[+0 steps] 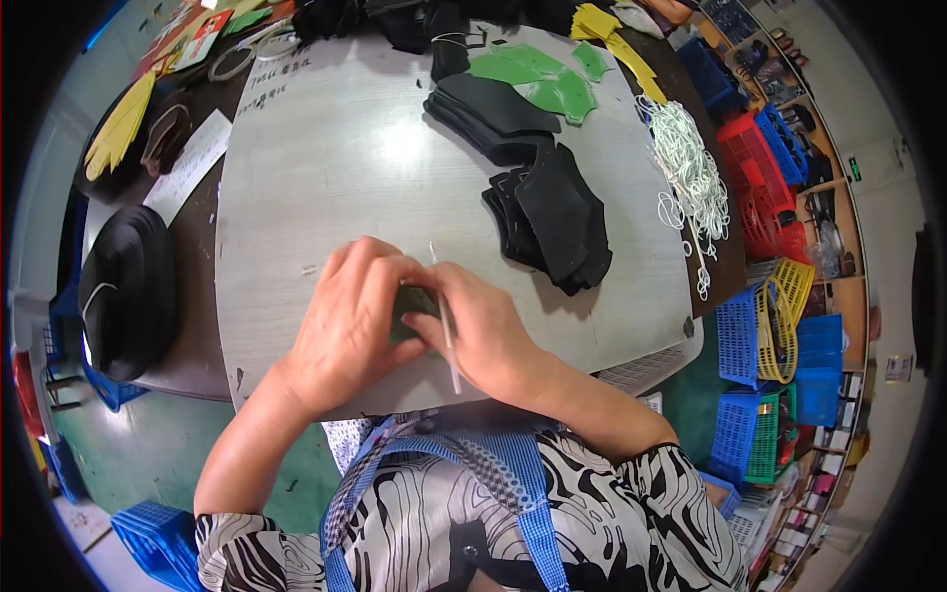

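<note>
Over the near part of the pale table (326, 178), my two hands meet with their fingertips close together. My right hand (485, 321) is closed around a thin pale rod (449, 340), like a pen refill, which stands out above and below the fingers. My left hand (345, 314) is curled, its thumb reaching toward the right hand. A dark patch shows between the hands, but what the left fingers pinch is hidden. Beyond the right hand lie two stacks of black cut pieces, a nearer stack (562, 217) and a farther stack (493, 107).
Green cut pieces (538, 84) lie at the far side. A tangle of white cord (686, 168) is on the right edge. At left stand a black roll of strip (128, 291) and yellow pieces (120, 126). Blue baskets (735, 335) line the right.
</note>
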Tool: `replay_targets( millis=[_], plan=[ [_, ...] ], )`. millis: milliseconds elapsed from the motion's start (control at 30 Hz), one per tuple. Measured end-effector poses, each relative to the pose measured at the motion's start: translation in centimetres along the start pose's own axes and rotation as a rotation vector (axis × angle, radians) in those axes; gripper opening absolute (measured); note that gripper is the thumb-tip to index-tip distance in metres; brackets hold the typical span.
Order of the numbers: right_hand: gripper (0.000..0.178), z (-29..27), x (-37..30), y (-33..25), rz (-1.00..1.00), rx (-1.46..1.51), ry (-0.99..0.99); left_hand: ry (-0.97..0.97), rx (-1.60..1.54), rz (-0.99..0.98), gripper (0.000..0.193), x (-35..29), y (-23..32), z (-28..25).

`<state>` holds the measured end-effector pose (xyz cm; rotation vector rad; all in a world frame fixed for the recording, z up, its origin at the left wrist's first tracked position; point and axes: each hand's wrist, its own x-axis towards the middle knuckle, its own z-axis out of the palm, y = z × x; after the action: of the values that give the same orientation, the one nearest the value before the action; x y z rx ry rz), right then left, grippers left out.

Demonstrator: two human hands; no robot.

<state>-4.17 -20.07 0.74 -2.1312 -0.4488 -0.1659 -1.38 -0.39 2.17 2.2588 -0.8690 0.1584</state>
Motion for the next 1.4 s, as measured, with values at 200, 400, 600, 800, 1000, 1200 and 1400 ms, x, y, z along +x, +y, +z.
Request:
replay_targets(
  millis=[200,400,600,800,1000,1200,1400],
  plan=[
    [0.024,-11.6,1.3,3.6,0.144,-0.126,0.353,0.009,0.076,-0.030,0.043,2.1,2.1,1.4],
    [0.027,-13.5,1.1,10.8,0.161,-0.326,0.355,-0.251,0.010,0.088,0.047,7.3,4.8,9.4],
    [0.028,-17.7,1.6,13.5,0.204,-0.391,0.349,-0.316,-0.058,0.251,0.052,14.3,3.5,7.8],
    [0.022,-17.8,0.7,8.0,0.029,-0.165,0.640,-0.124,0.471,0.334,0.116,22.5,-5.3,3.1],
    [0.011,-10.6,-2.6,4.3,0.028,-0.014,0.234,-0.509,0.487,0.169,0.097,22.3,-5.4,3.0],
    [0.025,-7.7,-1.7,3.5,-0.053,-0.196,0.002,-0.007,0.552,-0.068,0.090,14.8,-8.8,-1.6],
    [0.086,-13.3,2.2,7.9,-0.102,-0.819,0.283,-0.044,0.720,-0.050,0.084,5.0,-10.1,-1.4]
  ],
)
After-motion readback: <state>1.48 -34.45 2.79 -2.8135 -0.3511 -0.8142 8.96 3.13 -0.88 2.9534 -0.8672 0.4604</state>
